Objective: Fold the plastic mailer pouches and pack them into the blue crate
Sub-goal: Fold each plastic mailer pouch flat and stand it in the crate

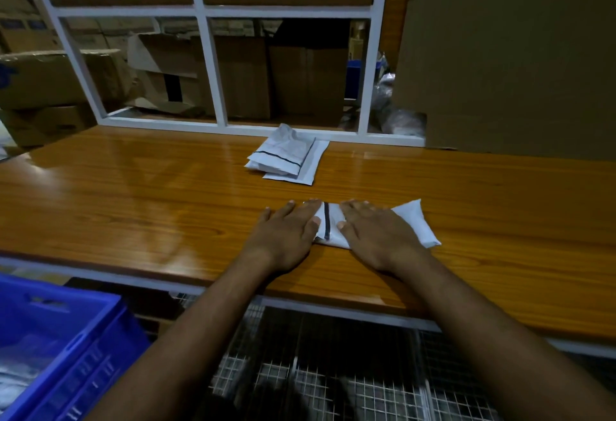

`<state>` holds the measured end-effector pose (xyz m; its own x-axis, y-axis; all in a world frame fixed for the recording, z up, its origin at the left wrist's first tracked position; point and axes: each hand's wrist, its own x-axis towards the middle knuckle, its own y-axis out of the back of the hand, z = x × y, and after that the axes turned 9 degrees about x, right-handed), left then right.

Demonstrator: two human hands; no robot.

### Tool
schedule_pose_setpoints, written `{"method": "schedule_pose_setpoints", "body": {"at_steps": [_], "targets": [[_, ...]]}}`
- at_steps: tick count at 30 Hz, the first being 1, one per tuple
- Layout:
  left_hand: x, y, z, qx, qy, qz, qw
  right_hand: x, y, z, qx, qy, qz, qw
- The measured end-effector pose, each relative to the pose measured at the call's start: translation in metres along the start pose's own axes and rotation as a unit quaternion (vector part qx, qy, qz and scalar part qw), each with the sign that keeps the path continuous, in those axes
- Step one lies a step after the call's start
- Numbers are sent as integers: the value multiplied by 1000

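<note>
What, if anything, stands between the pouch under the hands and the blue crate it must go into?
Nothing visible blocks the way. The pouch lies flat on the wooden counter under the left hand and right hand. The blue crate sits lower, off the counter's near-left edge, its top open; only bare counter lies between.

Glossy wooden surface (133, 194) | white-framed partition (213, 70) along its far edge | stacked cardboard boxes (240, 77) behind the frame | large brown cardboard sheet (513, 54) at right | wire mesh panel (333, 370) below the near edge
</note>
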<state>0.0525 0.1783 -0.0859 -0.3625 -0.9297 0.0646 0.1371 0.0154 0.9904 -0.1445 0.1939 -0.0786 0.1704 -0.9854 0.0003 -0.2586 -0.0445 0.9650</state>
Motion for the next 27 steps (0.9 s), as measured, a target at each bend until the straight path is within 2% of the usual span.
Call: {"method": "schedule_pose_setpoints", "body": {"at_steps": [7,12,15,19,21,24,27], "targets": [[2,1,2,57,-10,-9,998,3,6,-14,-144,-26,-30,989],[2,3,3,85,-5,-33,996,-6,4,-1,-34,6,-18,999],[-1,4,2,67,5,-37,997,-10,16,15,48,10,-51,997],[-6,8,4,41,14,-39,998,-23,24,35,54,12,-38,998],[-7,10,4,4,25,-43,999,-25,17,36,22,18,-25,999],[-9,18,8,-40,36,-8,999,-19,13,31,-38,3,-30,999],[-11,32,33,-32,50,92,994,-18,9,28,-82,-25,-27,996]]}}
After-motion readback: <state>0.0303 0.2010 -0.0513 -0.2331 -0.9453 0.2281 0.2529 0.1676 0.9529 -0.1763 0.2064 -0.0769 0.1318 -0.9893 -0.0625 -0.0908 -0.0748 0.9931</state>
